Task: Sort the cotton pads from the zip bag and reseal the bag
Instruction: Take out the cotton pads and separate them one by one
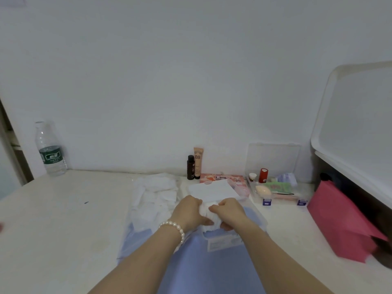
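- My left hand (189, 211), with a white pearl bracelet (174, 228) at the wrist, and my right hand (228, 212) both curl their fingers around a small stack of white cotton pads (209, 217), squeezing it between them near the middle of the white table (63, 219).
- The stack is held just above a clear plastic zip bag with a blue panel and a white label (220, 242), which lies flat on the table under my forearms.
- A loose heap of white cotton pads (154, 198) lies just left of my hands, partly on the bag's edge.
- A white paper sheet (212, 189) lies just beyond my hands.
- Farther back stand a dark brown bottle (190, 167) and a beige BB tube (197, 162) against the wall.
- A clear open organiser box of cosmetics (275, 187) sits to the far right, a pink folder (341, 221) beyond it.
- A clear water bottle with a green label (49, 149) stands far left.
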The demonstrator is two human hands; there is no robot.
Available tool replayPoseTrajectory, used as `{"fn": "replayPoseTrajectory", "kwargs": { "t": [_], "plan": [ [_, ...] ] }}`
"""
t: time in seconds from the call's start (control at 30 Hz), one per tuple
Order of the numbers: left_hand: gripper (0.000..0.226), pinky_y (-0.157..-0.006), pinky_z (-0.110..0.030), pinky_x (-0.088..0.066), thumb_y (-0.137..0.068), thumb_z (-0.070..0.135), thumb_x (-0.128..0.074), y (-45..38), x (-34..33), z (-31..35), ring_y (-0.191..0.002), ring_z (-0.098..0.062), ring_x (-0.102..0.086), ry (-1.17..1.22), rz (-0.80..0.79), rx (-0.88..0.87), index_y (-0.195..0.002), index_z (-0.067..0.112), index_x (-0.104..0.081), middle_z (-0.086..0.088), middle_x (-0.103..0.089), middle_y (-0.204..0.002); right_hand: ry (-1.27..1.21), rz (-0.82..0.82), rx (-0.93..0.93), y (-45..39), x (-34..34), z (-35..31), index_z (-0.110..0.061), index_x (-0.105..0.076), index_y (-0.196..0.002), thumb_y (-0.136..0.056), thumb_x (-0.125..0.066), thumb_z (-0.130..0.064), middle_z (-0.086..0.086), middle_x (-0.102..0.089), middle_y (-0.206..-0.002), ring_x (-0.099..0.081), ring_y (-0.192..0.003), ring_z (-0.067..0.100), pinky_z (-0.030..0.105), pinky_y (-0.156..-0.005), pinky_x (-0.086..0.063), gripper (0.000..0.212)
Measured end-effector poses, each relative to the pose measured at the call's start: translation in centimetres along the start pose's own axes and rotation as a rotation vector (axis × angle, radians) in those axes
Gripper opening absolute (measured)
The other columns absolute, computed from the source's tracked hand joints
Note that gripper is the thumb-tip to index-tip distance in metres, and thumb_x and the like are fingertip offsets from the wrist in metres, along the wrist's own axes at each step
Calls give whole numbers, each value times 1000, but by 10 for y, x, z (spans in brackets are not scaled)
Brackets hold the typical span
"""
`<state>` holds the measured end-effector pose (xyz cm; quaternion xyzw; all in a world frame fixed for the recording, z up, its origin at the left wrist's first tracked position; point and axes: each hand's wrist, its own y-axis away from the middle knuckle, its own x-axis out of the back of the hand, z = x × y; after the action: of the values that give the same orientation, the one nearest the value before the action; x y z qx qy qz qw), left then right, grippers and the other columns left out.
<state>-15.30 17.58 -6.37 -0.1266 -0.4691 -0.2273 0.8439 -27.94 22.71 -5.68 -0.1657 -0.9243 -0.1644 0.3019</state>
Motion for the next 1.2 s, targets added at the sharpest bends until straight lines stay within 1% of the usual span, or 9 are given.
{"fn": "replayPoseTrajectory", "kwargs": {
  "t": [0.17, 0.33, 0.47, 0.6, 0.73, 0.9, 1.0, 1.1, 1.2],
  "plan": [
    [46, -50, -23, -31, -65, 43, -82, -3, -5, -4, -60, -12, -48, 23, 58, -14, -58, 17, -45, 6, -46, -61, 16, 42, 15, -2, -3, 1, -13, -45, -66, -80, -57, -23, 8, -50, -63, -52, -51, 23, 28, -51, -45, 21],
    [44, -63, -30, -49, -61, 45, -82, -2, -5, -3, -70, -16, -60, 30, 51, -31, -77, 8, -66, -3, -64, -77, 103, 52, 61, -4, -11, -2, -14, -42, -58, -84, -60, -30, 0, -45, -53, -47, -48, 17, 27, -51, -41, 35],
    [40, -53, -22, -35, -61, 41, -84, -2, -3, 1, -67, -13, -51, -18, 50, -26, -75, 13, -59, 5, -52, -70, 107, 24, 23, -5, -13, -8, -5, -58, -90, -96, -40, -43, 8, -57, -68, -59, -59, 24, 32, -63, -53, 43],
    [58, -78, -28, -45, -66, 44, -81, -4, -3, 2, -97, -20, -57, -108, 9, -13, -109, 11, -60, -4, -58, -105, 65, 44, -29, -8, -4, -2, -1, -52, -117, -98, -28, -43, 19, -64, -99, -65, -83, 33, 36, -68, -54, 52],
    [75, -97, -32, -40, -79, 60, -61, 9, 19, 9, -123, -21, -47, -167, 53, -60, -135, 13, -45, -5, -44, -137, 102, 120, 46, -8, 8, 2, -2, -60, -105, -98, -30, -40, 16, -63, -103, -60, -94, 29, 34, -81, -47, 49],
    [20, -80, -26, -41, -82, 39, -68, 40, 84, -5, -98, -20, -57, -30, 232, -172, -88, 20, -66, -1, -58, -103, -82, 291, 333, 23, 11, -9, 2, -64, -86, -95, -44, -28, 18, -65, -84, -62, -84, 31, 38, -77, -51, 37],
    [25, -85, -23, -34, -73, 31, -76, 69, 112, -33, -108, -14, -45, -52, 188, -172, -56, 29, -58, 12, -57, -96, -214, 272, 571, 61, -5, -16, -2, -61, -72, -89, -56, -15, 12, -63, -70, -54, -61, 15, 20, -61, -42, 23],
    [13, -110, -26, -17, -73, 33, -74, 95, 113, -53, -135, -8, -19, -158, 62, -154, -81, 26, -68, 23, -63, -96, -131, 196, 792, 88, -32, -16, -11, -62, -64, -84, -58, -17, -4, -58, -58, -51, -57, 5, 13, -54, -38, 21],
    [20, -117, -41, 7, -81, 36, -63, 116, 99, -67, -145, -16, 8, -438, -69, -159, -92, 23, -74, 12, -26, -153, 155, 123, 896, 92, -69, -5, -9, -65, -68, -83, -48, -27, 0, -64, -65, -57, -61, 12, 29, -58, -47, 29]
  ]
}}
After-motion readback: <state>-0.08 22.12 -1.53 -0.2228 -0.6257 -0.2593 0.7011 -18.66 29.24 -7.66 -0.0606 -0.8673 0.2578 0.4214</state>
